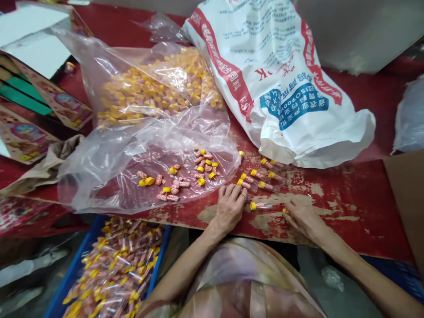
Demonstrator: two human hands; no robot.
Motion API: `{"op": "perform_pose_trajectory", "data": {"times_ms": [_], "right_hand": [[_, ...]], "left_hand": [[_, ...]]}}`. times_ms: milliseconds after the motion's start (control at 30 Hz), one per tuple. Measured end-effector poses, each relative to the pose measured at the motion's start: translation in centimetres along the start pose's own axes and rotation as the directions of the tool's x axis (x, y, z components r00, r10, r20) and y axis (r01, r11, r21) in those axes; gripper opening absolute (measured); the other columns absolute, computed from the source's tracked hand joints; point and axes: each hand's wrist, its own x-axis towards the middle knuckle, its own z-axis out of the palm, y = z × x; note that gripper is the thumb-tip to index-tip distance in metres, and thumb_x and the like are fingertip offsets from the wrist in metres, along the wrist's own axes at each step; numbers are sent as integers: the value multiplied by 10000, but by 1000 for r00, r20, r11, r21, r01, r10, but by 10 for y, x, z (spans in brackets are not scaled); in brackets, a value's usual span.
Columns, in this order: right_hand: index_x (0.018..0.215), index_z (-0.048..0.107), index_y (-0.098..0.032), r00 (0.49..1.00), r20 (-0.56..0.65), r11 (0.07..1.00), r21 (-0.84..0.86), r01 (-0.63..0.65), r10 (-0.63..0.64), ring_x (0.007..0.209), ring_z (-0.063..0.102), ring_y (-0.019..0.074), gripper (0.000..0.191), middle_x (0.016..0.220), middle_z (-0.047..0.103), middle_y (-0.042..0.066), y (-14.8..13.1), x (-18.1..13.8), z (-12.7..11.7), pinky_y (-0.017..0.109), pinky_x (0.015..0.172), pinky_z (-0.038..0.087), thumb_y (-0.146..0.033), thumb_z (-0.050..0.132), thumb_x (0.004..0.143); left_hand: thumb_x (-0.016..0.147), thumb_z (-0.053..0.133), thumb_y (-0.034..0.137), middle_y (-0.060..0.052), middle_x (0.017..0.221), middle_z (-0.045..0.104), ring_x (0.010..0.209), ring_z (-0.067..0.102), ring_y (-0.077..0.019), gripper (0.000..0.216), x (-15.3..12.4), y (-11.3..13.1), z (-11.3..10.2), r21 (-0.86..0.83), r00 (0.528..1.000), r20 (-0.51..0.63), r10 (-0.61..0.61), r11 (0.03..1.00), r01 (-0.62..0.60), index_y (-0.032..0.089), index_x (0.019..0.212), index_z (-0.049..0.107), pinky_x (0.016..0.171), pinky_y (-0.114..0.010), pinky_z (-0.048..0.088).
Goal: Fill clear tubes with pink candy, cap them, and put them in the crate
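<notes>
Yellow-capped tube point(260, 205) lay flat on the worn red table point(347, 207) near its front edge, btwn both hands, cap end toward the L hand point(229, 206). That hand rested palm down w/ fingers loosely spread, holding nothing, its fingertips just beside the tube and the edge of the clear plastic sheet point(109, 163). R hand point(304, 219) also lay palm down w/ fingers drawn close together; a bit of yellow showed at its fingertips, but I couldn't tell if it gripped anything. Below the table edge, to the L, sat a blue crate point(79, 260) heaped w/ filled tubes of the same kind. Just beyond the hands lay a small cluster of capped tubes point(260, 176), roughly side by side on the bare wood. L of those, on the plastic sheet, were loose pink candies point(175, 187) and a few yellow caps point(147, 181), scattered. Further back, a clear bag held a big pile of yellow caps point(159, 88). A white printed sack point(274, 75) lay on its side behind the tube cluster, and colourful printed cartons point(56, 99) stood at far L.
</notes>
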Motion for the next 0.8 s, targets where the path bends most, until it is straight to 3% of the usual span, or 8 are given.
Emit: {"op": "perform_pose_trajectory", "data": {"times_ms": [200, 267, 367, 433, 500, 600, 700, 800], "right_hand": [[874, 579, -196, 990, -59, 982, -138, -132, 125, 637, 561, 192, 222, 811, 600, 65, 2, -20, -18, 275, 524, 320, -379, 456, 898], [934, 599, -202, 981, -193, 996, -86, -32, 15, 765, 573, 213, 215, 891, 604, 77, -8, -19, -26, 299, 614, 384, -371, 471, 898], [1101, 593, -210, 894, -422, 986, 0, 167, -152, 1046, 509, 252, 261, 1171, 543, 118, -29, -1, -30, 373, 837, 403, -330, 497, 890], [1139, 589, -189, 849, -491, 977, -19, 214, -196, 1180, 425, 292, 294, 1315, 457, 147, -41, 16, -25, 427, 921, 359, -296, 515, 875], [1151, 587, -163, 836, -505, 976, -65, 210, -213, 1229, 376, 319, 313, 1360, 417, 169, -47, 32, -18, 455, 936, 335, -284, 523, 870], [1199, 560, -144, 844, -504, 983, -95, 157, -184, 1122, 450, 304, 364, 1267, 486, 175, -45, 44, -10, 436, 875, 359, -292, 529, 869], [1233, 528, -160, 856, -486, 984, -82, 156, -176, 986, 501, 267, 391, 1200, 513, 157, -41, 45, -7, 380, 774, 386, -301, 524, 868], [1170, 538, -188, 831, -482, 960, -103, 259, -276, 930, 511, 258, 310, 1159, 518, 142, -39, 38, -4, 351, 694, 387, -294, 457, 890]], "left_hand": [[885, 478, 151, -100, 1009, 652, 976, 536, -244, 175, -6, -6, 0, 81, 999, -41, 33, 996, -30, 154, 933, 646, 875, -416, 424], [872, 499, 153, -99, 1034, 652, 1022, 536, -253, 144, -4, -7, 0, 74, 997, -56, 46, 996, -41, 155, 839, 639, 910, -425, 423], [873, 487, 173, -120, 1252, 581, 1236, 438, -282, 152, 8, -8, 4, 70, 989, -30, 142, 988, -140, 149, 841, 634, 1031, -451, 361], [881, 454, 177, -132, 1356, 505, 1321, 359, -282, 191, 19, -9, 7, 79, 973, 54, 223, 971, -227, 134, 924, 636, 1078, -443, 317], [893, 417, 172, -141, 1375, 484, 1318, 367, -270, 276, 30, -10, 8, 86, 948, 175, 267, 955, -285, 116, 1089, 603, 1061, -426, 326], [909, 383, 194, -151, 1301, 528, 1192, 465, -270, 409, 43, -9, 7, 107, 923, 304, 236, 954, -279, 106, 1299, 471, 920, -414, 399], [879, 430, 233, -178, 1238, 533, 1073, 489, -292, 449, 52, 0, 4, 157, 930, 346, 128, 969, -192, 83, 1302, 460, 793, -411, 402], [847, 467, 223, -193, 1172, 541, 1005, 495, -273, 421, 57, 13, 3, 157, 940, 338, 47, 982, -106, 62, 1234, 513, 738, -383, 379]]}}
